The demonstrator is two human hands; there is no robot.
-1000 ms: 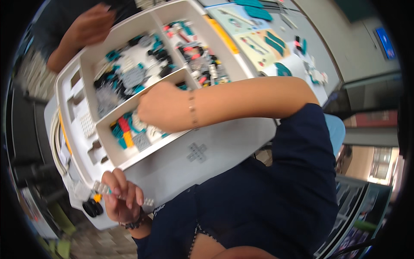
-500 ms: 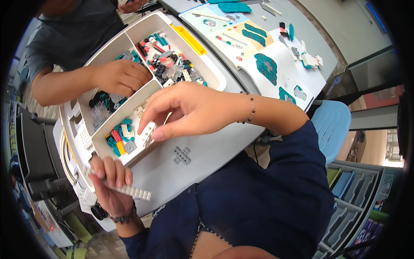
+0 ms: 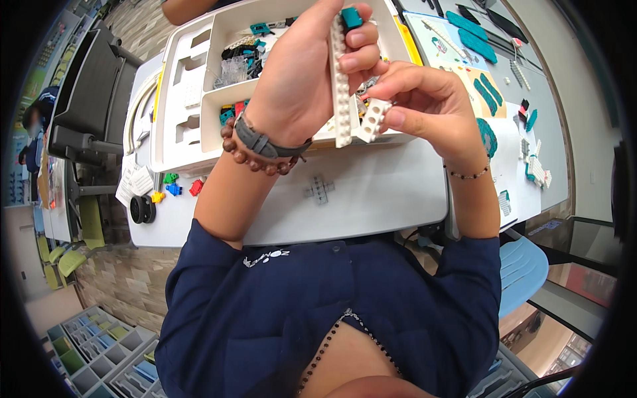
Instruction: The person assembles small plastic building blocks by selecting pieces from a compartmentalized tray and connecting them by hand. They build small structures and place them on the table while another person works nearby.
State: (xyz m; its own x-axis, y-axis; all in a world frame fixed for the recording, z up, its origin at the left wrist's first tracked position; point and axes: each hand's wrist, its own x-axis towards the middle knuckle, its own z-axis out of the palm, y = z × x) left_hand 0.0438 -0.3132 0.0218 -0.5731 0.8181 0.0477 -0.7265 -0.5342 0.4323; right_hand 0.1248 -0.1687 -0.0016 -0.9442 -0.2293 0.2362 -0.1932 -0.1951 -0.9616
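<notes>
My left hand point(image 3: 295, 76) is closed around a long white studded building beam point(image 3: 341, 99), held upright over the sorting tray point(image 3: 219, 149). A small teal piece point(image 3: 352, 18) shows by its fingertips at the beam's upper end. Beside it, my right hand point(image 3: 428, 99) pinches a short white brick with round holes point(image 3: 373, 121) between thumb and finger. The short brick is close against the beam's lower end; I cannot tell if they are joined. A grey cross-shaped assembly point(image 3: 320, 190) lies on the white table point(image 3: 371, 205) below my hands.
Loose bricks fill the tray's compartments, partly hidden by my hands. An open instruction booklet point(image 3: 524, 159) lies to the right near a white-and-teal build point(image 3: 536, 171). Small coloured pieces point(image 3: 174, 189) and a black wheel point(image 3: 142, 209) sit at the left. Another person's arm point(image 3: 186, 10) shows at the top.
Both hands have risen and come together, bringing the long beam beside the short brick. The other person's hand has left the tray. My view has turned, so the table appears straighter.
</notes>
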